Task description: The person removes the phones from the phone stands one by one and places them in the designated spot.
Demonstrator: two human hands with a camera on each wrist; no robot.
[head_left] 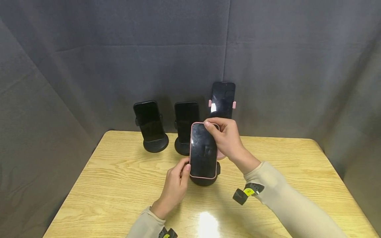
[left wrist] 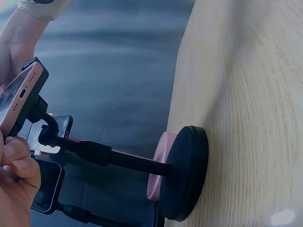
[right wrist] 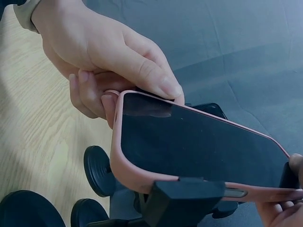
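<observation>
A smartphone in a pink case (head_left: 203, 150) sits tilted in the clamp (right wrist: 189, 198) of a black phone stand. The stand's round base (left wrist: 184, 175) rests on the table, and its pole (left wrist: 135, 163) rises to the phone's back. My left hand (head_left: 174, 185) grips the phone's lower left edge, thumb along the side, fingers partly hidden behind. At the top right corner, my right hand (head_left: 227, 137) pinches the phone, its thumb on the front. One clamp arm shows on the phone's right side; the left one is mostly covered by my hand.
Behind stand two black phones, the left phone (head_left: 148, 120) and the middle phone (head_left: 187, 119), on black stands. A taller phone (head_left: 222, 99) stands in a pink holder behind my right hand. Grey curtain (head_left: 134, 66) hangs behind the wooden table (head_left: 119, 185).
</observation>
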